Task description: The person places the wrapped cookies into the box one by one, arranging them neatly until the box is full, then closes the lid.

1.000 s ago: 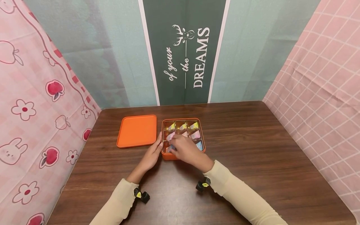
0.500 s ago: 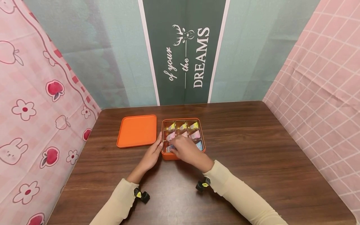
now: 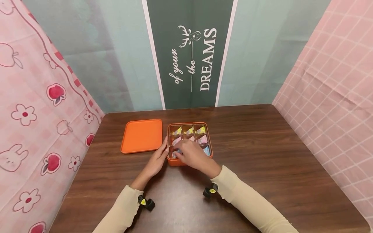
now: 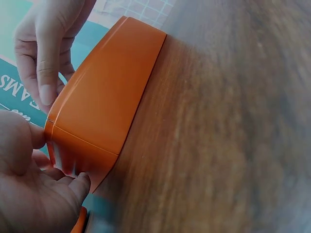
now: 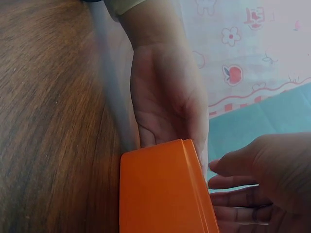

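An orange square box (image 3: 175,162) stands on the table, its inside split by dividers into compartments. Small wrapped candies lie in it: a yellow row (image 3: 188,131) at the back, a pink row (image 3: 202,139) in the middle, a blue row (image 3: 206,150) in front. My left hand (image 3: 156,161) rests along the box's left side, fingers mostly straight, fingertips against the wall in the left wrist view. Reaching over the front, my right hand (image 3: 192,154) pinches a blue wrapped candy (image 3: 178,151) at the front-left compartment. That hand covers the front-middle compartment and partly hides the pink row.
An orange lid (image 3: 141,135) lies flat on the brown wooden table (image 3: 256,161), left of the box. Printed cloths hang behind and on both sides of the table. Each wrist wears a small black camera (image 3: 150,204).
The right thumb and fingers shift slightly at the front-left compartment, showing a little more blue between them. My left hand, the box and the lid keep their places.
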Demonstrator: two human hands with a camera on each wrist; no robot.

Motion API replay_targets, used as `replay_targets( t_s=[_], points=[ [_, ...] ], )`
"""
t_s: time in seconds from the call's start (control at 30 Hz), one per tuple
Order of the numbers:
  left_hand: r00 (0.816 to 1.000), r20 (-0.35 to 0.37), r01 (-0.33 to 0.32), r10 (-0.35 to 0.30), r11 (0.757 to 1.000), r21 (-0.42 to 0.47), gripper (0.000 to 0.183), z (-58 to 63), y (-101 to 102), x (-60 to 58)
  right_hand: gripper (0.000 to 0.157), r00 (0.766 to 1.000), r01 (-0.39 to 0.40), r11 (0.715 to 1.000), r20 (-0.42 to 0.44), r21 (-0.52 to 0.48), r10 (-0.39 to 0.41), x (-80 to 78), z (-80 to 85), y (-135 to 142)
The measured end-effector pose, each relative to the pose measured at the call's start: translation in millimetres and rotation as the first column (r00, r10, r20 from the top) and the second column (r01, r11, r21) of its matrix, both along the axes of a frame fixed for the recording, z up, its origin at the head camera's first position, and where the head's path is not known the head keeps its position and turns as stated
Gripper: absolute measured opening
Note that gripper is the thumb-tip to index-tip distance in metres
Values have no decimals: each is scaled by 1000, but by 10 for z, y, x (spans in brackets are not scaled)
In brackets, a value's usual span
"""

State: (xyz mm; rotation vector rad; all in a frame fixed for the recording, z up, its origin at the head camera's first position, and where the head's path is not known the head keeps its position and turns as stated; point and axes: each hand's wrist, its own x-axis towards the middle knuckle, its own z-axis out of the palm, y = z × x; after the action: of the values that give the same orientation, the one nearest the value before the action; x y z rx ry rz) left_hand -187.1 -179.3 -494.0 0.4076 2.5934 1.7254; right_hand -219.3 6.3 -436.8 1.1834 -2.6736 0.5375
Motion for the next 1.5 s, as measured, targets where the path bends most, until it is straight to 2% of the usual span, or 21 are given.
replay_targets(
  t_s=[0.17, 0.33, 0.43, 0.5, 0.67, 0.73, 0.9, 1.03, 1.2, 1.3, 1.5],
  points=[
    [1000, 3, 1, -1, 1000, 15, 53, 80, 2, 37, 23, 999, -33, 999, 5, -18, 34, -2, 39, -51],
    [999, 31, -17, 17, 1000, 2, 50, 357, -8, 129, 37, 999, -34, 999, 40, -26, 35, -45, 118, -138],
    [999, 31, -32, 33, 999, -28, 50, 457, -67, 125, 41, 998, -15, 999, 64, -33, 17, -93, 172, -196],
    [999, 14, -47, 48, 998, -48, 50, 440, -143, 70, 43, 996, 7, 999, 88, -41, -4, -130, 207, -233],
    [993, -36, -119, 115, 984, -136, 53, 312, -412, -95, 51, 984, 50, 998, 174, -36, -44, -223, 262, -371],
    [989, -44, -149, 144, 975, -163, 53, 313, -505, -132, 57, 973, 56, 998, 224, -4, -53, -255, 265, -423],
    [979, -74, -203, 192, 960, -192, 53, 375, -717, -170, 68, 929, 25, 997, 366, 72, -50, -311, 247, -554],
    [965, -135, -251, 227, 947, -199, 50, 377, -884, -181, 71, 915, 9, 995, 401, 98, -48, -348, 222, -649],
    [921, -222, -370, 321, 899, -234, 47, 315, -1092, -226, 71, 893, 23, 993, 445, 112, -70, -392, 221, -750],
    [903, -248, -409, 351, 880, -243, 47, 292, -1208, -265, 71, 888, 15, 990, 453, 139, -77, -418, 245, -815],
    [903, -204, -423, 378, 867, -263, 50, 258, -1395, -306, 72, 885, 19, 987, 457, 162, -92, -479, 248, -968]
  ],
)
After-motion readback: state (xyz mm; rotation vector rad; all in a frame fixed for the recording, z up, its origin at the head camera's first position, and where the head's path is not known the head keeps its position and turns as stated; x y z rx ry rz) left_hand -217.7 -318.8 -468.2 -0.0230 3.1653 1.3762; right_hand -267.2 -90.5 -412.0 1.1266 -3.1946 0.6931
